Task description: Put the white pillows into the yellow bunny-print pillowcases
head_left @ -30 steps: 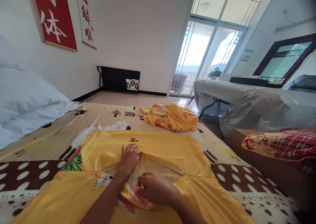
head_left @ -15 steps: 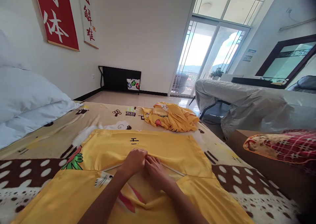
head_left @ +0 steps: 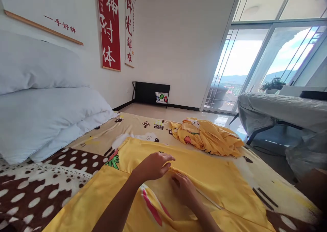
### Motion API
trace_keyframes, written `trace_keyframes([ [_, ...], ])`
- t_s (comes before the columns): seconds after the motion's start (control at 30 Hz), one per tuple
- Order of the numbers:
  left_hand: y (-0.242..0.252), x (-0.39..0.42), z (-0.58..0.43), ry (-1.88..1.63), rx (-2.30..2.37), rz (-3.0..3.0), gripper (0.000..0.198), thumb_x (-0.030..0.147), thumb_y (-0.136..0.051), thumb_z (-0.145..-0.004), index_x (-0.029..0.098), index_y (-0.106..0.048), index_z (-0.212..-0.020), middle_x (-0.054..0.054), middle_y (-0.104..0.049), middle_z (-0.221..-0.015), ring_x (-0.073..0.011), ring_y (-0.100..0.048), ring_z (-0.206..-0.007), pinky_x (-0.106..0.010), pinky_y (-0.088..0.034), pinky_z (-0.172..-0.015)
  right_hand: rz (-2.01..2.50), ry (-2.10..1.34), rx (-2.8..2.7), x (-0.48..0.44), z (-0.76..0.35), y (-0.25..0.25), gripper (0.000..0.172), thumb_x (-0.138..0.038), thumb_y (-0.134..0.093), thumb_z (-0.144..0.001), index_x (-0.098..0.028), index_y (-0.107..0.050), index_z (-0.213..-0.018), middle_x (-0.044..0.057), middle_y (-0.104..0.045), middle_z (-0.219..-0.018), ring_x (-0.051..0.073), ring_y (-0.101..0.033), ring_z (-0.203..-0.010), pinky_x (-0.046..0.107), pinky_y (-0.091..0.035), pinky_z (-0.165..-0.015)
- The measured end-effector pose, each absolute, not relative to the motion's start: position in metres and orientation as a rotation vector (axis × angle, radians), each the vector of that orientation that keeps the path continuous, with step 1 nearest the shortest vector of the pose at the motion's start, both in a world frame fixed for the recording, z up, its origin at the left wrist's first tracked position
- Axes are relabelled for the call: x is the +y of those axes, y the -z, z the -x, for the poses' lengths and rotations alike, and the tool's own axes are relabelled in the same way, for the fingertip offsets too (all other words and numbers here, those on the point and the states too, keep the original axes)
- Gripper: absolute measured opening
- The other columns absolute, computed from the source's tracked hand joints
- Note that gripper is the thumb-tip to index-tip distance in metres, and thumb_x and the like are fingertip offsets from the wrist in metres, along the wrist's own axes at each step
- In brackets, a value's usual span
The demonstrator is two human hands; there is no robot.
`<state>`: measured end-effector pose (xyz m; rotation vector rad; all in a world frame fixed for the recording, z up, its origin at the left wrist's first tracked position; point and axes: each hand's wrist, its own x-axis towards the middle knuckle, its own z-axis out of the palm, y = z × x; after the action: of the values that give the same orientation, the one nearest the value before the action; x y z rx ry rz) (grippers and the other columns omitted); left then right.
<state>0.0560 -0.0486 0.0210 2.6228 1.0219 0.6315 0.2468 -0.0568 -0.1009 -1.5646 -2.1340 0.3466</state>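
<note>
A yellow satin garment (head_left: 214, 177), which looks like a pajama top with a rabbit print, lies spread over the bed. My left hand (head_left: 156, 165) is just above its middle, fingers stretched forward and thumb apart, holding nothing. Close beside it on the right, my right hand (head_left: 185, 188) has its fingers bent at a raised fold of the satin and appears to pinch it; the fingertips are partly hidden. Farther off, a crumpled yellow garment (head_left: 208, 136) with prints rests in a heap.
The bed has a beige and brown patterned blanket (head_left: 89, 162). White pillows (head_left: 58, 119) are stacked at the left. A plastic-covered table (head_left: 276, 109) stands to the right, near a glass door (head_left: 237, 65). A black panel (head_left: 145, 92) leans by the far wall.
The view has swung left. My left hand has come off the fold it was closed at, and its fingers have straightened. My right hand stays at the fold.
</note>
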Motion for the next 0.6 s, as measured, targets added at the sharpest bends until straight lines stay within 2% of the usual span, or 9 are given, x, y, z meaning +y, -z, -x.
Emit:
trace_keyframes([
  [0.1,-0.035,-0.042,-0.015,-0.931,1.145,-2.386,0.033,0.030,-0.046,-0.086,0.022,-0.066,-0.111,-0.003,-0.067,-0.116,-0.0183,-0.060,-0.109,-0.029,-0.042,-0.098,1.558,-0.352,-2.155,-0.059,-0.247,0.100,0.023,-0.027,-0.042,-0.085,-0.021,-0.064,-0.082,0.006,-0.067,-0.094,0.022,-0.059,-0.092,0.033,-0.041,-0.083],
  [0.23,-0.027,-0.014,0.083,-1.208,1.512,-2.051,0.026,0.031,-0.059,-0.070,0.021,-0.071,-0.090,-0.006,-0.072,-0.101,-0.0227,-0.063,-0.098,-0.033,-0.044,-0.095,1.562,-0.318,-2.178,-0.058,-0.247,0.106,0.026,-0.030,-0.040,-0.087,-0.021,-0.064,-0.083,0.006,-0.067,-0.096,0.023,-0.059,-0.094,0.035,-0.041,-0.086],
  [0.37,-0.011,-0.012,0.216,-1.432,1.851,-1.612,0.028,0.039,-0.056,-0.062,0.018,-0.066,-0.078,-0.011,-0.071,-0.093,-0.0274,-0.065,-0.087,-0.038,-0.051,-0.079,1.556,-0.265,-2.181,-0.053,-0.246,0.116,0.030,-0.034,-0.038,-0.089,-0.021,-0.064,-0.085,0.008,-0.066,-0.098,0.024,-0.058,-0.097,0.038,-0.042,-0.088],
  [0.43,-0.002,-0.025,0.279,-1.554,1.966,-1.362,0.036,0.043,-0.053,-0.061,0.017,-0.063,-0.083,-0.014,-0.069,-0.096,-0.0300,-0.066,-0.086,-0.039,-0.053,-0.067,1.552,-0.248,-2.174,-0.049,-0.247,0.121,0.031,-0.036,-0.037,-0.089,-0.021,-0.065,-0.088,0.009,-0.065,-0.101,0.025,-0.058,-0.099,0.040,-0.042,-0.090],
  [0.6,0.030,-0.060,0.392,-1.813,2.192,-0.945,0.028,0.038,-0.057,-0.053,0.019,-0.054,-0.075,-0.016,-0.063,-0.084,-0.0378,-0.059,-0.096,-0.046,-0.052,-0.067,1.541,-0.216,-2.127,-0.040,-0.251,0.137,0.034,-0.040,-0.038,-0.087,-0.021,-0.067,-0.090,0.010,-0.066,-0.105,0.025,-0.059,-0.099,0.040,-0.045,-0.089],
])
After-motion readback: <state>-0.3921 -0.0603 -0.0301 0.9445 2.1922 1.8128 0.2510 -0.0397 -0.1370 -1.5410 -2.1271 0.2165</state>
